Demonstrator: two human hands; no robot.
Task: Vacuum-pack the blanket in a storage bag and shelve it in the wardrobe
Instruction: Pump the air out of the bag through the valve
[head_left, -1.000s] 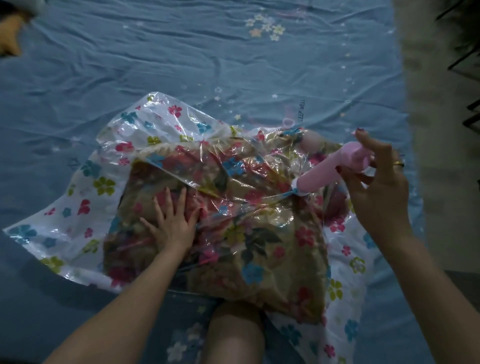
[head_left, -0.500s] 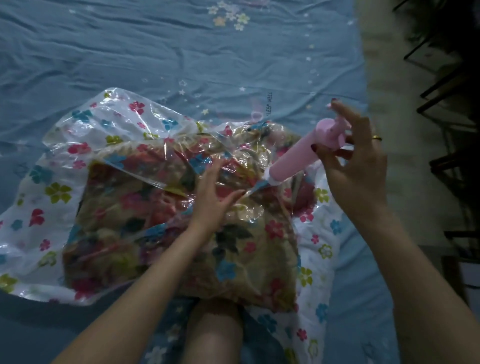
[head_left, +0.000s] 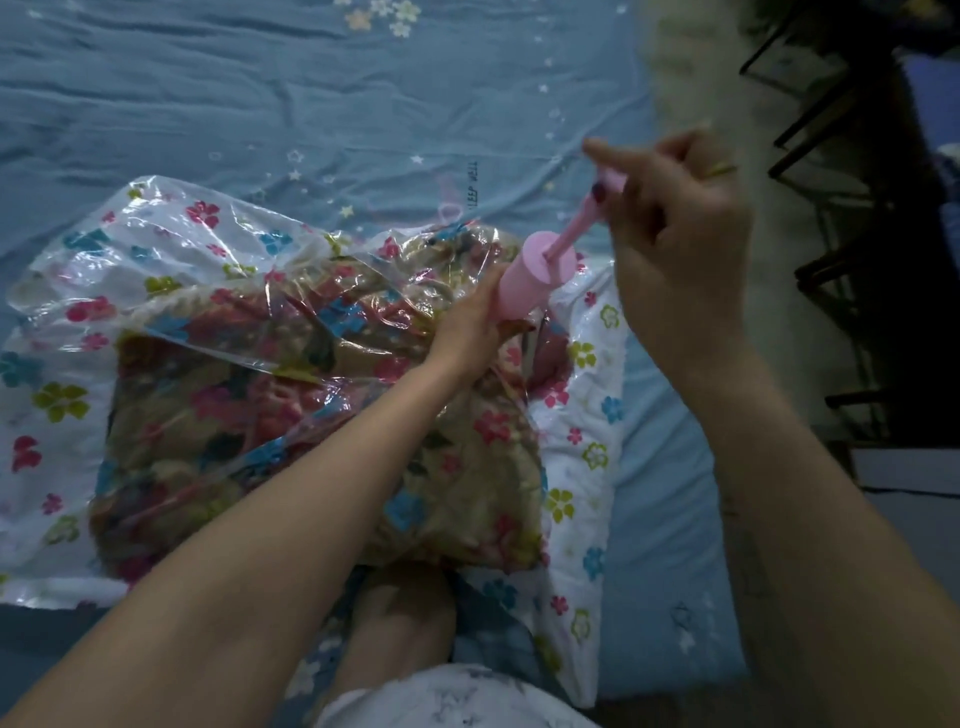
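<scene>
- pink hand pump (head_left: 535, 278) stands on storage bag (head_left: 171, 249), right side; long axis tilted, base down-left, rod up-right
- left hand (head_left: 470, 325) wrapped round pump barrel low down
- right hand (head_left: 675, 234) fingers curled tight on the handle at rod's top end
- blanket (head_left: 291, 431) folded inside bag, bag flat on blue bedsheet (head_left: 260, 93)
- knee (head_left: 400, 618) just under bag's near edge

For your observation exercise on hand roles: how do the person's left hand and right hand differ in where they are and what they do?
The left hand sits low against the pink pump's barrel on the storage bag; the right hand is raised above it. The left steadies the barrel; the right grips the plunger handle, its rod showing. Both hold the same pump.
</scene>
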